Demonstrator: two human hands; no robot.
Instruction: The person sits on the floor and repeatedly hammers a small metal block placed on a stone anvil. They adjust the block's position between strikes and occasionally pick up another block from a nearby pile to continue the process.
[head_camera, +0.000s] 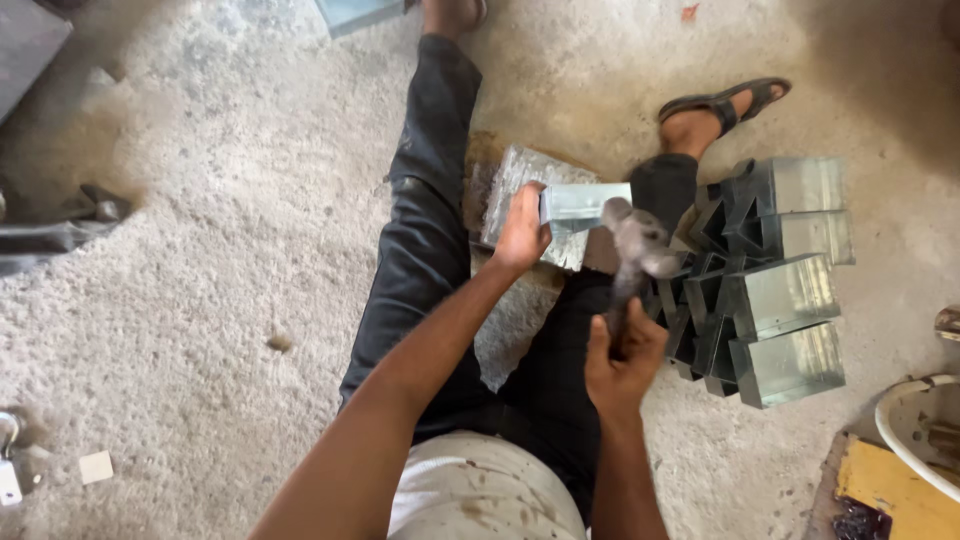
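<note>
I sit on a concrete floor with my legs spread. My left hand (522, 230) grips a folded sheet-metal piece (585, 203) and holds it over a flat metal block (527, 190) between my legs. My right hand (622, 362) is closed round the handle of a hammer (637, 243), whose blurred head is at the right end of the piece.
A stack of several folded sheet-metal boxes (785, 290) lies to my right, by my right foot in a black sandal (722, 102). A white basin rim (915, 430) and yellow board (890, 490) sit at lower right. Dark scrap (60, 225) lies at far left.
</note>
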